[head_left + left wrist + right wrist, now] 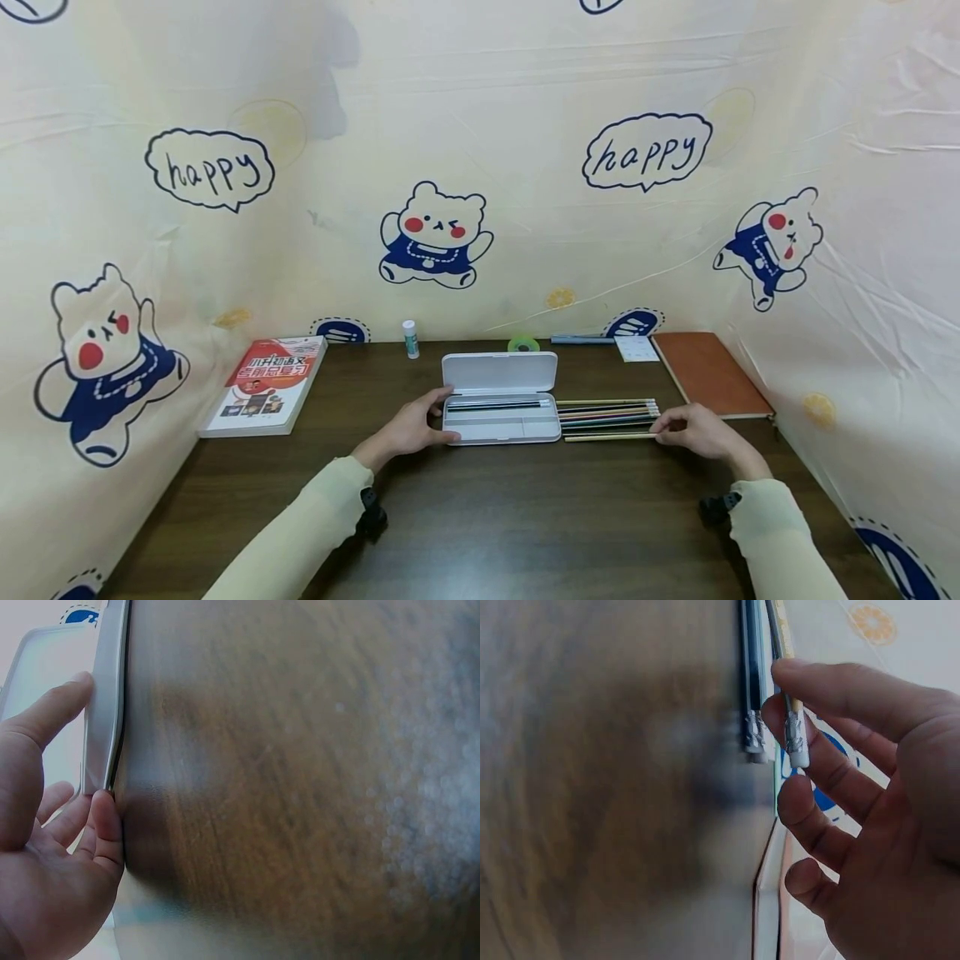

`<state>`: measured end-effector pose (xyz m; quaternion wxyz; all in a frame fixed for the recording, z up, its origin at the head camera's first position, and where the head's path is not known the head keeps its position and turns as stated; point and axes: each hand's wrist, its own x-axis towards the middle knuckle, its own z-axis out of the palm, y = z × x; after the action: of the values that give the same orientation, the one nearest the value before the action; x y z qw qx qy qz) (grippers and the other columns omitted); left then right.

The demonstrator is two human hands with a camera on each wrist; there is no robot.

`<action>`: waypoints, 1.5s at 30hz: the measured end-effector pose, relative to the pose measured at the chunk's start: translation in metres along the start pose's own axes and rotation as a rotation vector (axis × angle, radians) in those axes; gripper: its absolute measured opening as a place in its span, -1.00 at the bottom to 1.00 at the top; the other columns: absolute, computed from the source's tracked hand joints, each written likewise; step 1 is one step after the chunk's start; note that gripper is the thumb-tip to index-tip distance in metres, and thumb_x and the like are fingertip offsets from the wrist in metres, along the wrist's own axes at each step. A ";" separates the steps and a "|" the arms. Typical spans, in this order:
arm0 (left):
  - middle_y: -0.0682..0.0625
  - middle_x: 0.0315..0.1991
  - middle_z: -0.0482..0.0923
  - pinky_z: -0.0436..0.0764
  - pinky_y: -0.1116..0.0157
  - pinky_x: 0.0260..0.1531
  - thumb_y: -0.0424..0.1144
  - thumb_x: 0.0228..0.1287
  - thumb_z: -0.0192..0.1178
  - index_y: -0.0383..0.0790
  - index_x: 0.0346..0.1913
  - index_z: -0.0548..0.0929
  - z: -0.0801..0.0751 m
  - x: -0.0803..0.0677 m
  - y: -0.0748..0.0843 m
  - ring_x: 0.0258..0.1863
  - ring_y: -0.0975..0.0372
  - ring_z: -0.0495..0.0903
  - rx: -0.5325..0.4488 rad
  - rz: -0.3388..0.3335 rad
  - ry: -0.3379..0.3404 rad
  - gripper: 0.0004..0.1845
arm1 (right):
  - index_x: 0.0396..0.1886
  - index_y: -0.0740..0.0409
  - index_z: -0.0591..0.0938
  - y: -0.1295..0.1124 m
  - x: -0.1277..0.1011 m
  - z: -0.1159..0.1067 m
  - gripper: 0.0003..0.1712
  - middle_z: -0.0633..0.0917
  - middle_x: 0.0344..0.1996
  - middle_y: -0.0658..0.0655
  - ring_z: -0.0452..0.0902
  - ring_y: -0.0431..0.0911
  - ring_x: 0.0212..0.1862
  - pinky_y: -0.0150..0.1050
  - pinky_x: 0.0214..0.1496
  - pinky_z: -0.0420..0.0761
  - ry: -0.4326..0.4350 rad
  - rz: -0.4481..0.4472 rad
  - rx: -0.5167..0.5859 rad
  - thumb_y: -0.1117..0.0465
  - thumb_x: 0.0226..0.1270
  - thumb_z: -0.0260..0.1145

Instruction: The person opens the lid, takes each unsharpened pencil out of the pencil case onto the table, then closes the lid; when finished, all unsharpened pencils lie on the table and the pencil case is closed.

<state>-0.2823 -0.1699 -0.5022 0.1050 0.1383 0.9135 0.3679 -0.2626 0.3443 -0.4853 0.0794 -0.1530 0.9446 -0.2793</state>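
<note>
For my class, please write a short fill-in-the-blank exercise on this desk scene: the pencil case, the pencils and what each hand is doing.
1. The lid of the white pencil case stands ____.
2. The left hand holds the case at its ____ end.
3. The right hand pinches a pencil by the end that bears the ____.
4. The loose pencils lie on the table to the ____ of the case.

Missing words: open; left; eraser; right
</note>
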 end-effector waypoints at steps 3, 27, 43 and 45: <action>-0.07 0.33 0.46 0.52 0.08 0.18 -0.01 0.07 0.52 -0.05 0.51 0.28 0.000 0.000 0.000 0.14 0.12 0.52 0.003 -0.004 0.000 -0.05 | -0.31 -0.04 0.77 0.000 0.003 0.003 -0.96 0.77 -0.30 -0.05 0.52 -0.22 -0.29 -0.30 -0.20 0.51 0.015 -0.004 -0.019 0.19 0.25 0.43; -0.08 0.35 0.45 0.52 0.07 0.18 0.00 0.06 0.52 -0.08 0.50 0.29 0.001 0.002 -0.002 0.14 0.12 0.52 -0.002 0.003 -0.003 -0.05 | -0.23 0.01 0.79 -0.013 0.017 0.007 -0.88 0.78 -0.26 0.04 0.52 -0.15 -0.26 -0.26 -0.17 0.50 0.061 0.050 0.017 0.19 0.23 0.46; -0.07 0.35 0.45 0.53 0.07 0.18 0.01 0.08 0.51 -0.06 0.51 0.28 0.000 0.002 -0.001 0.15 0.12 0.51 -0.007 0.004 -0.003 -0.05 | -0.09 0.09 0.75 -0.066 0.051 0.019 -0.81 0.76 -0.23 0.00 0.56 -0.12 -0.19 -0.17 -0.05 0.57 0.042 -0.081 0.060 0.18 0.35 0.37; -0.07 0.35 0.45 0.53 0.08 0.18 0.01 0.08 0.51 -0.06 0.51 0.28 0.000 0.002 -0.002 0.15 0.12 0.52 -0.006 0.005 -0.003 -0.06 | -0.09 0.10 0.75 -0.074 0.057 0.023 -0.80 0.75 -0.25 -0.01 0.55 -0.12 -0.19 -0.18 -0.05 0.56 0.033 -0.096 0.069 0.18 0.35 0.37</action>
<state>-0.2846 -0.1701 -0.5039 0.1057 0.1410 0.9119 0.3707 -0.2926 0.2550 -0.4675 0.0555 -0.1906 0.9272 -0.3175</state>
